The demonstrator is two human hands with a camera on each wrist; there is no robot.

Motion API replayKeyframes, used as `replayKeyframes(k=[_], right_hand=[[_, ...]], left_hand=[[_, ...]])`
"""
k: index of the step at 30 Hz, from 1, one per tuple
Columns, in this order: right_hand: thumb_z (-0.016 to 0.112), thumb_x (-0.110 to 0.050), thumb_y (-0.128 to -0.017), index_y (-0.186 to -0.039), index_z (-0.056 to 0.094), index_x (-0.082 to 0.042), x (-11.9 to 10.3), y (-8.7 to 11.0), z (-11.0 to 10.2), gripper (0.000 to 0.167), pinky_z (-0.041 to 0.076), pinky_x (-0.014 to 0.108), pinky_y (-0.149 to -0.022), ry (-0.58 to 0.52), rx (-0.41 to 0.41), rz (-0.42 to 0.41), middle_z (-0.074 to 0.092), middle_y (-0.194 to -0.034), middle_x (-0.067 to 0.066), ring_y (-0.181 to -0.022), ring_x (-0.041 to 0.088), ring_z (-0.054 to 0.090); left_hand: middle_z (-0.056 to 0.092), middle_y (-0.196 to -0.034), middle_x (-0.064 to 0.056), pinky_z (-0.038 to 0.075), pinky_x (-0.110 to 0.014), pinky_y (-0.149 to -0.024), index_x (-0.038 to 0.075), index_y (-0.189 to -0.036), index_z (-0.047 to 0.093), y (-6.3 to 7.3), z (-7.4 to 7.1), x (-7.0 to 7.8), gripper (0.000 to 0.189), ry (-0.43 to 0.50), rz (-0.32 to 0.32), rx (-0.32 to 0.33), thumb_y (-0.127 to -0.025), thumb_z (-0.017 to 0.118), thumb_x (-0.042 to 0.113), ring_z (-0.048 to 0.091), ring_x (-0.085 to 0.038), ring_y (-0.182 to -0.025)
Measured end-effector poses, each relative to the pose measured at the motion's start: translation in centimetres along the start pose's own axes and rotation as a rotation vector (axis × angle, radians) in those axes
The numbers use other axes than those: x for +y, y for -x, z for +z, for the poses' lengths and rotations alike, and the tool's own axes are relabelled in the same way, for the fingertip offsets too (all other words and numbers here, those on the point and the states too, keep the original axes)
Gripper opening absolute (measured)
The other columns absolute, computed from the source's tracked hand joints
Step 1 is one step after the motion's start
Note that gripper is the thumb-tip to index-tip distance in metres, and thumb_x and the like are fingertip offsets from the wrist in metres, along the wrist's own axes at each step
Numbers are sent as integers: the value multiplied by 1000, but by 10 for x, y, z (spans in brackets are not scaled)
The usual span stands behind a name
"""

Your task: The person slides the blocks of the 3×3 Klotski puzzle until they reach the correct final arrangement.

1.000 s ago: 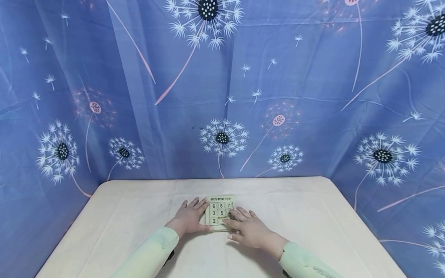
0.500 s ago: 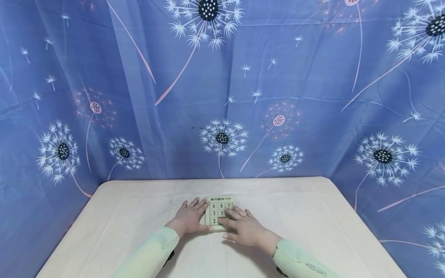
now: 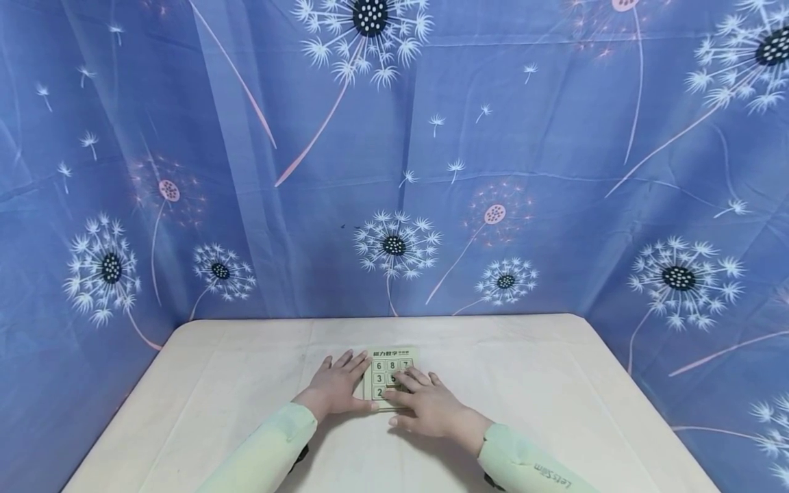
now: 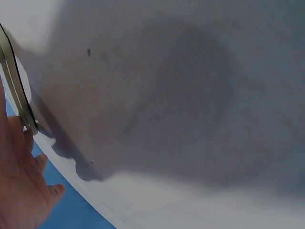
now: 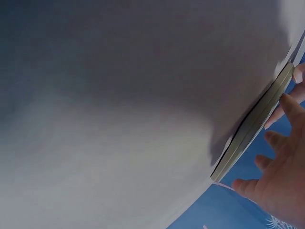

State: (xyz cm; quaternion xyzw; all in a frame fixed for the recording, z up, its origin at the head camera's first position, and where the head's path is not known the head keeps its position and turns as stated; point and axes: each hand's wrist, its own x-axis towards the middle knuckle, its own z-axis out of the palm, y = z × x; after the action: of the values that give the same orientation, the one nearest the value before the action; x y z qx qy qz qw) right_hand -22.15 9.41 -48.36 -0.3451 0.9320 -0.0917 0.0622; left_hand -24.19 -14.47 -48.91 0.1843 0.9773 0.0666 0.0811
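Note:
A pale green sliding number puzzle (image 3: 385, 372) lies flat on the table, with dark printed characters along its top. Tiles 6, 8, 7, 3 and 2 show; the 5 is partly covered, and the lower right is hidden by fingers. My left hand (image 3: 335, 389) rests at its left side, fingers stretched along that edge and thumb at the bottom left corner. My right hand (image 3: 433, 407) reaches over from the right, straight fingertips touching the lower tiles. The left wrist view has the puzzle's edge (image 4: 18, 81) by the fingers. The right wrist view shows its side (image 5: 252, 125) beside spread fingers.
The table (image 3: 246, 356) has a cream covering and rounded far corners. Blue curtains (image 3: 320, 267) with a dandelion print stand behind it and along both sides. Pale green sleeves cover both forearms.
My right hand has moved left across the puzzle, its fingertips now over the bottom middle and beside the 2, partly covering the 5. The left hand and the puzzle stay in place.

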Motion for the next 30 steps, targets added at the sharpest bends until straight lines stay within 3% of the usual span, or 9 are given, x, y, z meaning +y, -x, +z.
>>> replayKeyframes(k=[30], right_hand=[[59, -55, -98, -147, 56, -34, 4, 4, 2, 54, 33, 73, -117, 24, 22, 0, 41, -165, 7, -153, 41, 36]], left_hand=[[34, -169, -1, 26, -61, -127, 17, -160, 36, 2, -1, 2, 99, 12, -5, 8, -84, 65, 74, 29, -31, -158]])
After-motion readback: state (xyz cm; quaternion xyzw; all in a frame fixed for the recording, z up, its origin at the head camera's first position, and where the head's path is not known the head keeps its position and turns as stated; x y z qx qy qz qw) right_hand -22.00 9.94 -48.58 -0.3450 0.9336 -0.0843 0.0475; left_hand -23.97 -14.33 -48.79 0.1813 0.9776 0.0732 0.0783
